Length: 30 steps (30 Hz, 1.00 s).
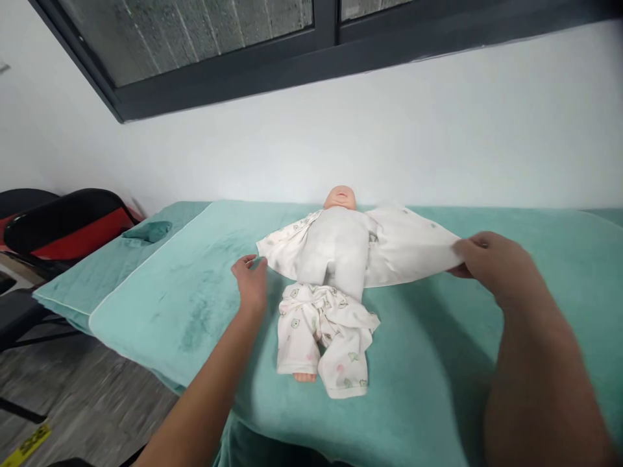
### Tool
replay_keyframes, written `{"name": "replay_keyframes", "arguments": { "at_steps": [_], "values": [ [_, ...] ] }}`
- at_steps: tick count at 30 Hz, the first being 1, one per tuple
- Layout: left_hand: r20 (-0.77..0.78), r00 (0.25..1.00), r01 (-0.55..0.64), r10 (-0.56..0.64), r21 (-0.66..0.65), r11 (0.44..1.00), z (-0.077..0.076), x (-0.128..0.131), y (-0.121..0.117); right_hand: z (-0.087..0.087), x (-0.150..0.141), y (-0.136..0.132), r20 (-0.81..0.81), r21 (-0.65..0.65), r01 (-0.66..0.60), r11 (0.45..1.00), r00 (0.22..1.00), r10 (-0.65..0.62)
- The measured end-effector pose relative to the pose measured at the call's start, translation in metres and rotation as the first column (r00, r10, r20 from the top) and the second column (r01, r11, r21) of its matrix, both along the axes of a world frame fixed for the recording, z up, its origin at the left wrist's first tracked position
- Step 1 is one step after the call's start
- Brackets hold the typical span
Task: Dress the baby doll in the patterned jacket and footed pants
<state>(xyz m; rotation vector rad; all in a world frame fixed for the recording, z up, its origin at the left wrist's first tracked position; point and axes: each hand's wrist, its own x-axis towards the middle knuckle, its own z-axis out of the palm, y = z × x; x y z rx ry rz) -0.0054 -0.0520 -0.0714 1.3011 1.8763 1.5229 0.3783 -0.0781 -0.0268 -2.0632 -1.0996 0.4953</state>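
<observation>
Forearms: bare, reaching in from the near side of the doll, one to its left and one to its right as the person sees it
Bed: spread with a soft green cover, beneath the doll and running out well past it on both sides
Foot: the doll's own, at its near end, poking out of the left trouser leg
Trousers: white with small printed figures, bunched around the doll's lower legs, the right leg end bent inward
Left hand: just left of the doll's hips, fingers loosely curled with the thumb a little apart, beside the corner of the shirt; nothing seen in its grasp, and whether it touches the cloth I cannot tell
Right hand: well to the right of the doll, thumb and fingers pinched together on the outer end of the shirt
Shirt: pale and open, a shorter part lying at the doll's left, a wide panel drawn out taut at its right
Doll: on its back, white cloth body bared from chest to thighs, head at the far end
Chairs: black and red, far to the left of the doll
Wall: white, behind the doll's head
Window: dark-framed, above and beyond the doll
</observation>
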Motion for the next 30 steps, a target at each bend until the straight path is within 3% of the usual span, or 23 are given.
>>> {"name": "replay_keyframes", "arguments": {
  "at_steps": [2, 3, 5, 6, 7, 8, 10, 12, 14, 17, 22, 26, 30],
  "values": [
    [0.062, 0.994, 0.096, -0.094, -0.031, 0.995, -0.007, -0.001, -0.014, -0.003, 0.01, 0.001, 0.3, 0.012, 0.088, 0.996, 0.95, -0.088],
    [0.109, 0.976, 0.198, -0.191, -0.061, 0.978, -0.008, 0.0, -0.021, -0.005, 0.004, 0.001, 0.368, 0.083, 0.043, 0.996, 0.927, -0.071],
    [0.195, 0.895, 0.427, -0.4, -0.12, 0.896, -0.007, 0.001, -0.032, -0.007, -0.026, 0.0, 0.356, 0.223, -0.234, 0.946, 0.923, 0.144],
    [0.226, 0.852, 0.508, -0.472, -0.139, 0.85, -0.005, 0.001, -0.036, -0.007, -0.047, -0.002, 0.305, 0.259, -0.409, 0.875, 0.894, 0.328],
    [0.247, 0.815, 0.567, -0.524, -0.149, 0.81, -0.002, 0.0, -0.039, -0.007, -0.069, -0.004, 0.251, 0.203, -0.619, 0.758, 0.782, 0.571],
    [0.261, 0.781, 0.614, -0.567, -0.153, 0.775, 0.001, -0.002, -0.04, -0.006, -0.09, -0.008, 0.209, 0.142, -0.763, 0.631, 0.646, 0.734],
    [0.273, 0.705, 0.704, -0.654, -0.16, 0.692, 0.006, -0.008, -0.042, -0.004, -0.122, -0.016, 0.188, 0.063, -0.894, 0.444, 0.447, 0.874],
    [0.252, 0.638, 0.769, -0.727, -0.181, 0.613, 0.01, -0.013, -0.042, -0.001, -0.136, -0.024, 0.176, 0.029, -0.93, 0.367, 0.366, 0.914],
    [0.195, 0.609, 0.792, -0.769, -0.206, 0.575, 0.011, -0.016, -0.043, 0.0, -0.137, -0.027, 0.155, 0.022, -0.94, 0.342, 0.341, 0.927],
    [0.111, 0.606, 0.788, -0.788, -0.219, 0.576, 0.009, -0.019, -0.042, 0.0, -0.131, -0.028, 0.093, 0.039, -0.941, 0.335, 0.337, 0.937],
    [0.177, 0.549, 0.833, -0.817, -0.191, 0.519, 0.002, -0.024, -0.037, -0.003, -0.132, -0.031, -0.031, 0.09, -0.952, 0.293, 0.291, 0.956],
    [0.191, 0.512, 0.858, -0.837, -0.162, 0.487, 0.001, -0.026, -0.034, -0.009, -0.142, -0.04, 0.019, 0.037, -0.945, 0.325, 0.326, 0.945],
    [0.163, 0.443, 0.891, -0.882, -0.187, 0.413, 0.0, -0.029, -0.033, -0.019, -0.149, -0.049, 0.111, 0.053, -0.934, 0.354, 0.358, 0.927]
  ]
}}
